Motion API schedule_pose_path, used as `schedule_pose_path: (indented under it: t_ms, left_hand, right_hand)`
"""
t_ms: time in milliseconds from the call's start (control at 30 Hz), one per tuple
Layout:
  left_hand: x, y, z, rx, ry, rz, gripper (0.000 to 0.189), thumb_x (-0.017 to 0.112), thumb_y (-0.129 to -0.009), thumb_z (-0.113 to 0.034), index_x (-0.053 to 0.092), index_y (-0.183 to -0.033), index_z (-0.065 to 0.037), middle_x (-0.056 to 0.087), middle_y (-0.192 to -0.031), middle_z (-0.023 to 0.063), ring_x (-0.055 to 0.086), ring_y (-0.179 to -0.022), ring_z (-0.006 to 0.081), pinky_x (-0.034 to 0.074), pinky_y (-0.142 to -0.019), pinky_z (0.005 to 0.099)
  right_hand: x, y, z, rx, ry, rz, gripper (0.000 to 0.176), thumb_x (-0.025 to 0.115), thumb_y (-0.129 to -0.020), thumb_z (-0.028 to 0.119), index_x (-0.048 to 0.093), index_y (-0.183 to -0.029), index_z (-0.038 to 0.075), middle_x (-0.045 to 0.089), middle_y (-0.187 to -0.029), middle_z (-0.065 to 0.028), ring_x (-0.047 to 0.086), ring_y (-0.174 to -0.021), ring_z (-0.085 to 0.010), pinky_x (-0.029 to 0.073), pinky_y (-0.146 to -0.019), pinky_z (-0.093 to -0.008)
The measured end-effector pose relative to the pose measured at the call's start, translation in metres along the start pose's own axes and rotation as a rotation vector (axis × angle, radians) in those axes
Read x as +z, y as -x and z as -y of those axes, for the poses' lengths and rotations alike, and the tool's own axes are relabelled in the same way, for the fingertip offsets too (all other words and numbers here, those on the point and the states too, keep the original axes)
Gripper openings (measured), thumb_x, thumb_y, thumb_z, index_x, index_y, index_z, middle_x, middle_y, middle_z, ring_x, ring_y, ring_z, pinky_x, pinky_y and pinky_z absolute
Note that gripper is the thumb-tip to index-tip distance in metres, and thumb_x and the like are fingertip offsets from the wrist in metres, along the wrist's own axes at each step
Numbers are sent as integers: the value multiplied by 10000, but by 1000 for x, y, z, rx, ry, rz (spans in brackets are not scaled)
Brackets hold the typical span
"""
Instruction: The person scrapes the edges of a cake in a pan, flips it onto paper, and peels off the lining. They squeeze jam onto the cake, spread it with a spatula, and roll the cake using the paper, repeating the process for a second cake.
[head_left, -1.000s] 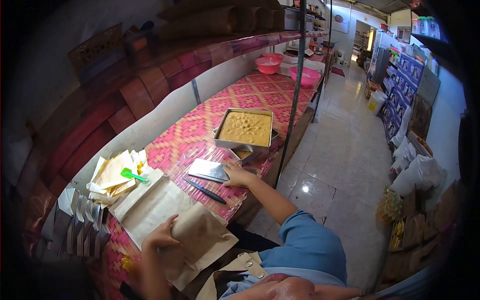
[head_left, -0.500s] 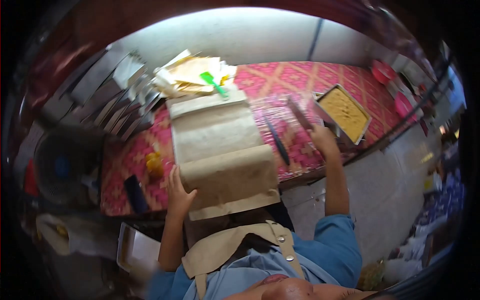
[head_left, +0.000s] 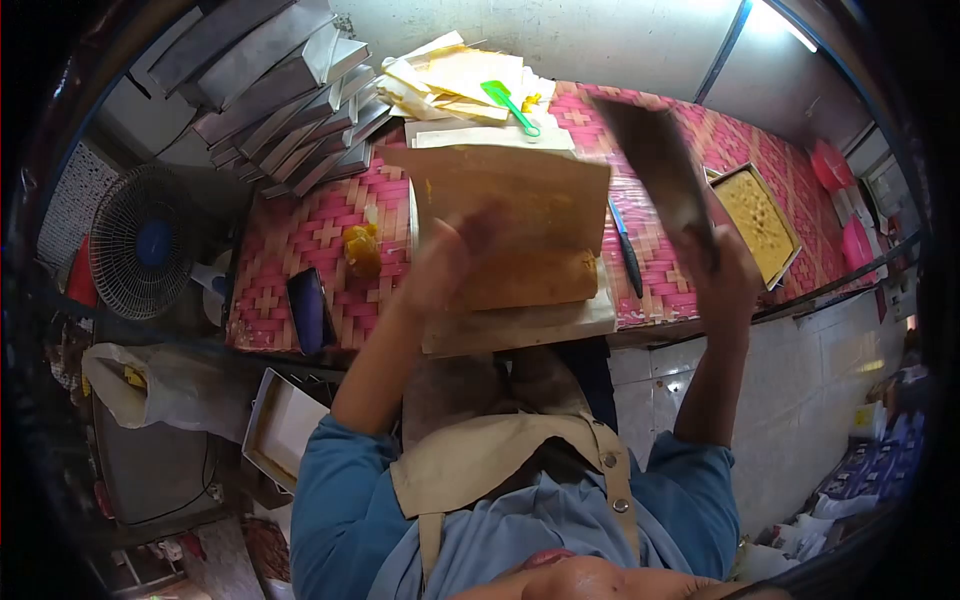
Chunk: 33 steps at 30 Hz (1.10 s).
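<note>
My right hand (head_left: 722, 270) is raised over the right side of the table, closed around the lower end of a broad flat metal blade (head_left: 655, 150), which slants up and left. My left hand (head_left: 465, 250) is smeared by motion and overlaps a brown sheet (head_left: 510, 185) that stands curled up at its far side. Below that sheet lies a smooth brown slab, like a sheet cake (head_left: 540, 285), with a yellowish crumbly patch at its right end. Pale baking paper (head_left: 520, 330) lies beneath it at the table's front edge. A black-handled knife (head_left: 628, 255) rests just right of the paper.
A pan of yellow cake (head_left: 757, 222) stands at the right. Behind the paper are a green spatula (head_left: 510, 107) and a pile of used paper (head_left: 465, 80). Stacked metal pans (head_left: 290, 100), a yellow lump (head_left: 362, 250), a phone (head_left: 311, 310) and a fan (head_left: 150, 235) are at left.
My right hand has lifted the blade from beside the cake pan. My left hand has moved from the paper's left edge inward over it. The brown sheet now stands raised, exposing the brown slab.
</note>
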<state>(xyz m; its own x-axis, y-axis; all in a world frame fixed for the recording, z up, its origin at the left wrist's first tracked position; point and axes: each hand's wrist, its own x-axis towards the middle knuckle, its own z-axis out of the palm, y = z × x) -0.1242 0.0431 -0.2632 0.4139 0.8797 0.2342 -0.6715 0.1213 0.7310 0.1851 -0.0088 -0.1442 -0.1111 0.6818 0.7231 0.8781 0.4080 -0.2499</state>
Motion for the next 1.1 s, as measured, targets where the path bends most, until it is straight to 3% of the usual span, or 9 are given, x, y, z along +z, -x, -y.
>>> schedule_pose_path:
  t_ms: [100,167,367,567,767,833,900,1000,1100]
  left_hand:
    - [39,40,14,-167,-1175,439,520,639,-824,-325,485,-1230,-39,542,-1234,127,524,-1142,273,424,-954,347]
    - [44,75,52,68,-1642,457,457,654,-792,-258,530,-1165,-26,555,-1186,120,558,-1067,267,448,-910,329]
    - [23,108,100,330,-2022,180,372,567,-810,-184,551,-1159,-55,544,-1174,56,519,-1076,252,457,-894,364]
    - [18,104,104,181,-2048,261,437,457,-833,-145,511,-1261,-73,482,-1323,84,452,-1222,246,395,-1012,356]
    - [32,84,79,229,-1949,249,333,492,-845,-142,598,-1156,-87,604,-1158,91,555,-1105,242,452,-934,345]
    - [55,55,26,-316,-1492,536,232,559,-863,-209,659,-1028,-81,672,-966,75,638,-921,230,502,-811,342]
    - [53,25,1,50,-1169,391,126,674,-798,-131,667,-902,-60,672,-846,63,652,-809,229,508,-741,313]
    - [28,-55,-32,474,-1557,28,343,667,-769,-119,558,-1089,-57,608,-1044,142,574,-981,327,466,-847,373]
    - [-44,-145,-30,373,-2026,-36,506,656,-786,-259,466,-1204,-45,533,-1204,139,493,-1125,300,387,-947,458]
  right_hand:
    - [15,14,28,-302,-142,220,83,643,-769,121,570,-772,81,506,-660,-58,543,-585,-218,422,-508,-349]
    - [31,24,46,-408,-166,438,111,637,-726,136,533,-740,100,499,-664,-47,570,-632,-206,448,-529,-339]
    - [105,69,48,-564,-115,627,102,605,-715,192,522,-720,134,509,-678,-25,595,-667,-192,481,-570,-321]
    - [136,60,39,-660,-35,559,72,582,-711,182,518,-723,149,515,-686,-5,598,-658,-165,473,-561,-295]
    - [167,51,32,-727,-6,473,56,563,-725,179,514,-718,154,508,-678,-1,592,-639,-162,462,-542,-293]
    - [162,53,30,-724,-78,493,61,560,-724,187,516,-717,146,519,-686,-9,588,-628,-173,457,-533,-313]
    - [153,62,28,-691,-197,501,60,555,-727,185,518,-726,137,530,-697,-21,590,-627,-186,456,-526,-323]
    - [113,62,37,-633,-103,705,76,558,-741,194,524,-748,126,539,-706,-36,607,-645,-208,476,-542,-351]
    - [86,66,31,-532,-144,810,106,577,-759,207,528,-769,114,543,-704,-53,614,-662,-233,492,-562,-371]
